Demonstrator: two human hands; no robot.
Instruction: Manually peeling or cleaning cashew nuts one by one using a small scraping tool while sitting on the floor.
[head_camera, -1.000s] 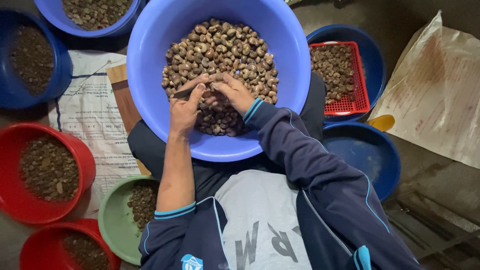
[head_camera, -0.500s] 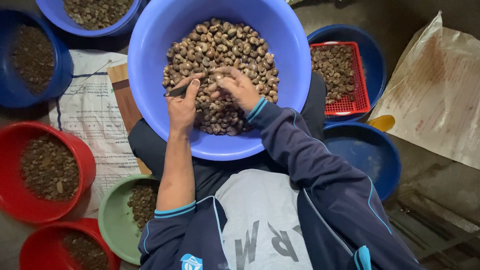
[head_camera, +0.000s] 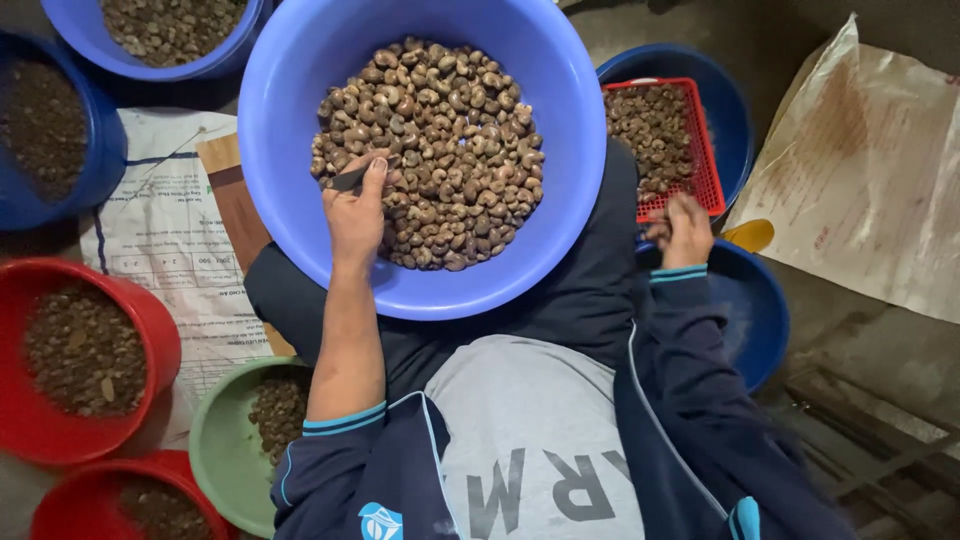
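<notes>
Left hand (head_camera: 355, 205) is gripping a small dark tool (head_camera: 352, 180) over the nuts (head_camera: 440, 140) in the blue basin (head_camera: 290, 110); right hand (head_camera: 685, 232), fingers curled, is perhaps pinching something at the red basket (head_camera: 700, 150), hidden behind knuckles

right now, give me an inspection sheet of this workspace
surface: bare floor, printed sack spread on it
job's things: big blue basin on the lap, full of brown nuts; red basket of nuts
clutter: red tubs, green bowl, blue tubs, paper sheet
grippers: left hand holds a small dark tool over the nuts; right hand at the basket's near edge, grasp unclear
cables: nothing seen
surroundings: wooden slats
</notes>
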